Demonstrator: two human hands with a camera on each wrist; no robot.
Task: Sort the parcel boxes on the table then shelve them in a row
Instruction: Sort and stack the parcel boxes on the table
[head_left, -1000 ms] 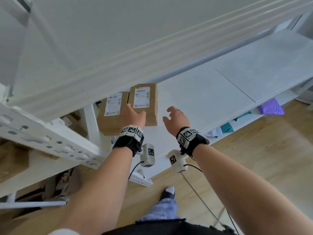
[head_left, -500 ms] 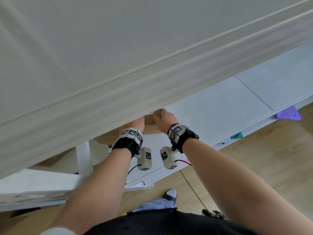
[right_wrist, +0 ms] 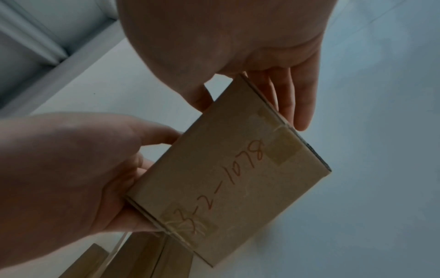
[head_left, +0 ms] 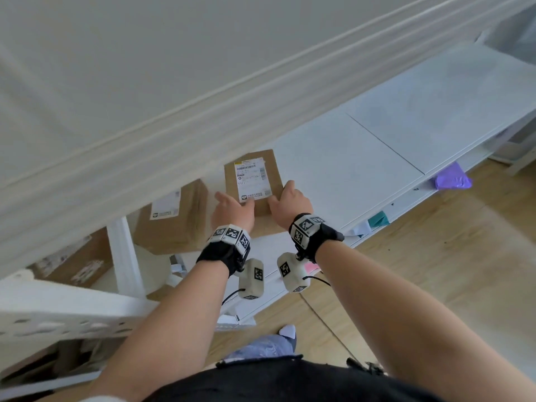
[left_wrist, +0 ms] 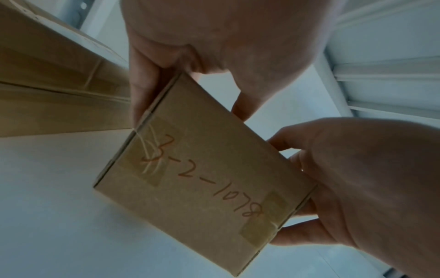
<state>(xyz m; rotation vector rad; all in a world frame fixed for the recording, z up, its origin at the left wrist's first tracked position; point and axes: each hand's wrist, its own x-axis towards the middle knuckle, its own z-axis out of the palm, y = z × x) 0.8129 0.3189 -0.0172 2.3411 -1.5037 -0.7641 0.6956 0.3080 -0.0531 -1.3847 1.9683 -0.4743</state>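
Observation:
A small brown parcel box (head_left: 253, 181) with a white label on top lies on the white shelf board (head_left: 348, 169). My left hand (head_left: 232, 211) grips its near left corner and my right hand (head_left: 288, 201) grips its near right corner, thumbs and fingers on opposite faces. In the wrist views the near face of the small box (left_wrist: 202, 169) (right_wrist: 228, 178) carries "3-2-1078" handwritten in red. A larger brown parcel box (head_left: 174, 219) lies to the left, a gap apart from the small one.
The upper shelf's white front edge (head_left: 203, 117) overhangs the boxes. A white upright post (head_left: 126, 256) stands left of them, with another brown box (head_left: 75, 259) beyond it. Bare shelf board runs to the right. A purple packet (head_left: 452, 179) and a teal one (head_left: 377, 220) lie lower down.
The small box stood against the larger one with only my left hand on it. Now both hands hold it and it sits further right, a gap between the boxes.

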